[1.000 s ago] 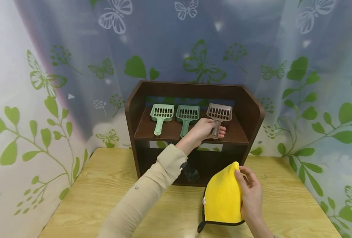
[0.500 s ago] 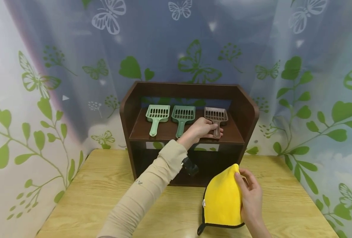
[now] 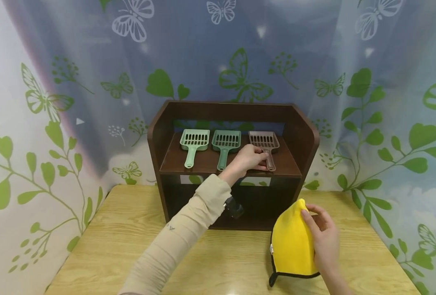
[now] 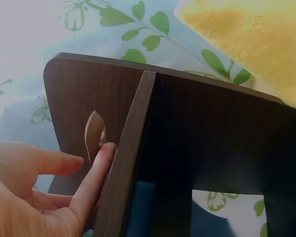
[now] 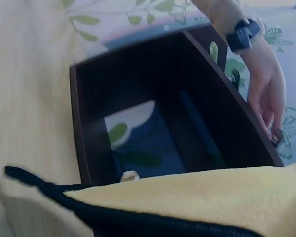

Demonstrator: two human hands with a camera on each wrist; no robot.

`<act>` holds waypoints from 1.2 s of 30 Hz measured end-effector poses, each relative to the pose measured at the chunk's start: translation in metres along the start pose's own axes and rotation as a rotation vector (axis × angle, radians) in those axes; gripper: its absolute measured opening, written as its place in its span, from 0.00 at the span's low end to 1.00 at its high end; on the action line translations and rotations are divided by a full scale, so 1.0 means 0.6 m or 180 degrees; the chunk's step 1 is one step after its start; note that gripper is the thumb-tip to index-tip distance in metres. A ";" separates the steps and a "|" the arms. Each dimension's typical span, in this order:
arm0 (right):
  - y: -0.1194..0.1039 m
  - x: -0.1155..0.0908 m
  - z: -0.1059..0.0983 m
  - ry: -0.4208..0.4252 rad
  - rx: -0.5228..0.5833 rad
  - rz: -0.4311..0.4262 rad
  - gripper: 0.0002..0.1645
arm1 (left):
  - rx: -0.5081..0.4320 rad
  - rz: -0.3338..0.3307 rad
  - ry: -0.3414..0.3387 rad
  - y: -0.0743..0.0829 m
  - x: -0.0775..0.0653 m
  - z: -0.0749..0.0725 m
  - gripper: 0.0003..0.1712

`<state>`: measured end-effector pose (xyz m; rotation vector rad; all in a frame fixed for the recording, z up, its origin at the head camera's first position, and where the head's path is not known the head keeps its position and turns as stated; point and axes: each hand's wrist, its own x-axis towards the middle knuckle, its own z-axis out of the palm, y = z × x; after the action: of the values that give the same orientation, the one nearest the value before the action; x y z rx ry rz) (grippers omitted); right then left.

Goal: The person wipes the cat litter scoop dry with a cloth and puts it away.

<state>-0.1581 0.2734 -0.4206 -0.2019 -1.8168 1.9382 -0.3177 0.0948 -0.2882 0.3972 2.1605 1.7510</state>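
My left hand reaches onto the upper shelf and pinches the handle of a brown litter scoop, its slotted head lying toward the back. In the left wrist view the end of the scoop's handle shows between thumb and finger, beside the shelf's edge. To the left lie a dark green litter scoop and a light green litter scoop. My right hand pinches the top corner of a yellow cloth with black edging, held in front of the shelf's lower right part.
The dark brown two-tier shelf stands at the back of the wood-grain table. Its side panels rise left and right of the scoops. Printed curtains hang behind and at both sides.
The brown scoop's handle end has swung to the right, and my left fingers no longer show beyond it. My right hand has moved the yellow cloth to the right. The head view has shifted slightly.
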 end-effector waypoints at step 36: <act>0.122 0.067 -0.136 -0.0529 -0.1577 0.1039 0.35 | 0.0596 0.1948 0.0758 -0.134 -0.156 -0.036 0.11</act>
<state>-0.1766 0.3634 -0.4925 -0.5406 -2.4862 1.7041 -0.2429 0.0201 -0.3552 1.0375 2.5687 1.9748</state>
